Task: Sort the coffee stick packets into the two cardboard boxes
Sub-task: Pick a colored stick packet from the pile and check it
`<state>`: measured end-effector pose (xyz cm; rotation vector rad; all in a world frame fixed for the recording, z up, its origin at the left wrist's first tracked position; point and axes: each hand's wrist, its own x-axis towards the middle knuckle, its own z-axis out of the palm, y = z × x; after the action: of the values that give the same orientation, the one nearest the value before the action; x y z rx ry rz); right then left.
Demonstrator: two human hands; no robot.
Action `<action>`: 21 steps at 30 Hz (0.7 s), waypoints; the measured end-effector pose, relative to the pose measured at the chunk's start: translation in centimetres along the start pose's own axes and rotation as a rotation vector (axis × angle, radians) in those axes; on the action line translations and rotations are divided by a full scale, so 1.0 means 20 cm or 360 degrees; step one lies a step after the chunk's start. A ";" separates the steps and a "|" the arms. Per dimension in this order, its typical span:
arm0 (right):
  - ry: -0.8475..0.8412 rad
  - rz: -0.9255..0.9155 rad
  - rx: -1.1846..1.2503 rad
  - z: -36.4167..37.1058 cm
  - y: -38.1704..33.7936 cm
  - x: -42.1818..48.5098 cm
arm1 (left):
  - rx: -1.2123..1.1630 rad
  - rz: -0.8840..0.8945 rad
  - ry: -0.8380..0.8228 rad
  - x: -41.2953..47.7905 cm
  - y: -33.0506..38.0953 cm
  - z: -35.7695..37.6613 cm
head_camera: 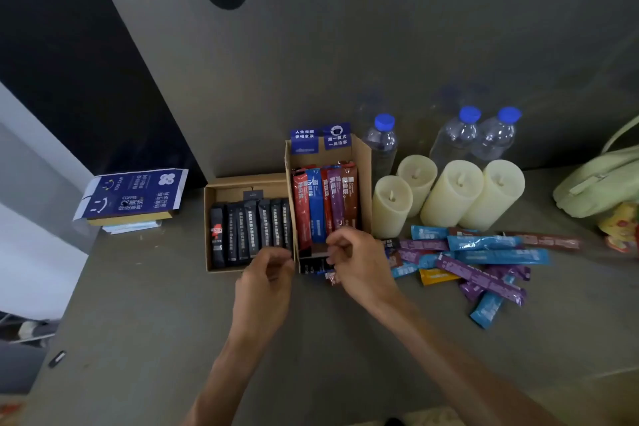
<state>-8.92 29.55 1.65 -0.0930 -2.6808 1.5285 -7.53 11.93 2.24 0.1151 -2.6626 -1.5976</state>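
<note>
Two open cardboard boxes stand side by side. The left box (210,228) holds a row of black stick packets (252,228). In the taller right box (364,183) stand red, blue, purple and brown packets (323,201). Several loose blue, purple, brown and yellow packets (484,259) lie in a pile to the right. My left hand (266,277) and right hand (359,263) meet at the front of the right box. Their curled fingertips pinch the two ends of a dark packet (313,264) held crosswise there. The hands hide the box's front edge.
Four cream pillar candles (449,194) and three blue-capped water bottles (460,138) stand right of the boxes, behind the pile. A green bag (598,180) lies at the far right. A blue printed box on books (131,194) sits at the left table edge.
</note>
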 end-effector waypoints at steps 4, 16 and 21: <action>0.0060 0.0086 -0.0074 -0.14 0.12 -0.19 | 0.0112 -0.0027 -0.0176 -0.16 -0.09 0.10; 0.0224 -0.0009 -0.0578 -0.25 0.40 -0.29 | 0.1162 0.0547 -0.0433 -0.27 -0.14 0.50; 0.0099 -0.0039 -0.0828 -0.30 0.47 -0.25 | 0.1225 0.0598 -0.0359 -0.31 -0.15 0.50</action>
<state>-3.17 39.09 -3.45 -0.1244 -2.9371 0.7711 -1.92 19.76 -5.03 -0.5399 -3.0571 -0.4597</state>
